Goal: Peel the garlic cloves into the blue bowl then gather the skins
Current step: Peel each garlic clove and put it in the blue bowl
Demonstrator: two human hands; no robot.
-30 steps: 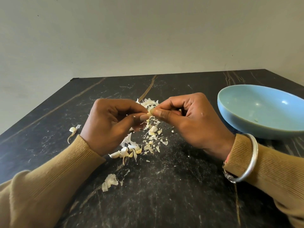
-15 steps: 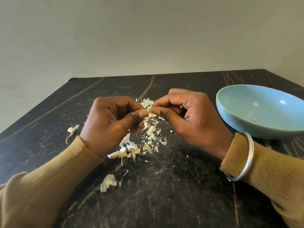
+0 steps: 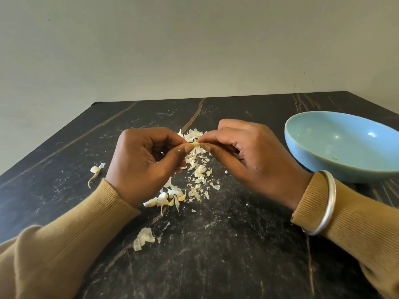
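Left hand (image 3: 146,167) and right hand (image 3: 254,156) were held above the dark table (image 3: 237,255), fingers curled, both pinching one garlic clove (image 3: 195,144) between thumb and forefinger tips; loose skins (image 3: 197,175) lay scattered beneath; blue bowl (image 3: 345,147) stood to the right, apart from the hands.

You have two hands, a left hand (image 3: 142,167) and a right hand (image 3: 254,160). They pinch one garlic clove (image 3: 195,144). There is one blue bowl (image 3: 345,137) and one silver bangle (image 3: 328,203). The skin bits (image 3: 198,173) on the one counter (image 3: 237,255) are too many to count.
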